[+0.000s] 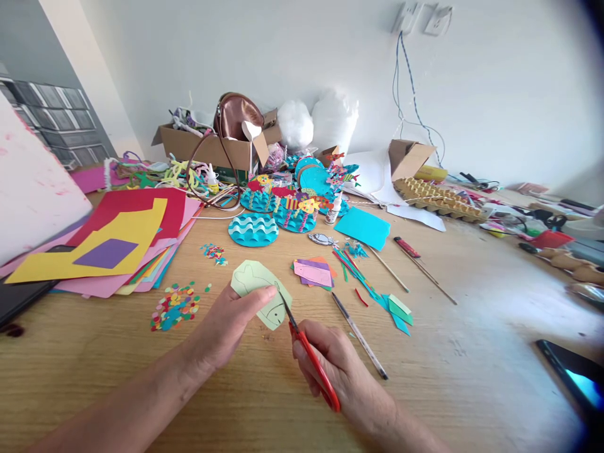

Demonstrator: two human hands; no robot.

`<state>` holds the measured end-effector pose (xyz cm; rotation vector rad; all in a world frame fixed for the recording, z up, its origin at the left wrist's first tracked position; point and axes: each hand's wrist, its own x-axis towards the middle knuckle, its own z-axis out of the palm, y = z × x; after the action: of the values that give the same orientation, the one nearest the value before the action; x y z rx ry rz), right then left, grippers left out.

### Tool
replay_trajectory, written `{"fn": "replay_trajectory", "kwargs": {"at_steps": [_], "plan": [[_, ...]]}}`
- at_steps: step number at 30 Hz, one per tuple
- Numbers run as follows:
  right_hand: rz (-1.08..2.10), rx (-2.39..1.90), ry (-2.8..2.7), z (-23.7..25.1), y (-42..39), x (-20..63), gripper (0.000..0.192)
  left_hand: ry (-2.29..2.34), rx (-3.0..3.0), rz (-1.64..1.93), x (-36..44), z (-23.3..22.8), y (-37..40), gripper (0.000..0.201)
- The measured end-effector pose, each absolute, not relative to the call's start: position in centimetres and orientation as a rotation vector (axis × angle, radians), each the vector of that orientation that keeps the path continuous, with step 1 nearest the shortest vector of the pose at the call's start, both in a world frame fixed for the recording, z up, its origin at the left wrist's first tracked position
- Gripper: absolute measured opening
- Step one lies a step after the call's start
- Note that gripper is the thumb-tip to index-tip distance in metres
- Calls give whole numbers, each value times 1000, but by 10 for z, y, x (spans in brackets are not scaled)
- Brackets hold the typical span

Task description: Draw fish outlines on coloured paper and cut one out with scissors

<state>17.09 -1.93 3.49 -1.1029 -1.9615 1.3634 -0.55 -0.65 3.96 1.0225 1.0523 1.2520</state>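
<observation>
Scene brightly and evenly lit by diffuse daylight, strongest from the right — the wooden table [472,352] washes out to a pale glare there. Shadows are soft and short, lying under the left hand [231,324] and the right hand [330,362]. The centre is sharp; the pencilled fish on the green paper [259,292] reads clearly. Wide-angle distortion bends the edges, and the right-hand corners darken into vignetting — objects there smear and lose focus.

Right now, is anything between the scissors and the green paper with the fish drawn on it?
Nothing visible. The scissors in the right hand already meet the green paper at its edge, beside the left hand thumb.
</observation>
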Motion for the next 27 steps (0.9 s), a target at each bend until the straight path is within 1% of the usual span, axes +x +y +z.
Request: {"fn": "replay_trajectory", "kwargs": {"at_steps": [4,10,17,27], "plan": [[1396,-1094,-1970,35,-19,171,45,1054,1047,1235,-5,41,-7,17],[1549,-1015,-1886,35,-21,170,47,1047,1024,1213,-2,44,-7,20],[1660,-1008,-1742,41,-24,167,43,957,1061,1240,5,46,-10,24],[1701,-978,-1678,39,-27,162,42,1091,1038,1302,14,38,-15,18]]}}
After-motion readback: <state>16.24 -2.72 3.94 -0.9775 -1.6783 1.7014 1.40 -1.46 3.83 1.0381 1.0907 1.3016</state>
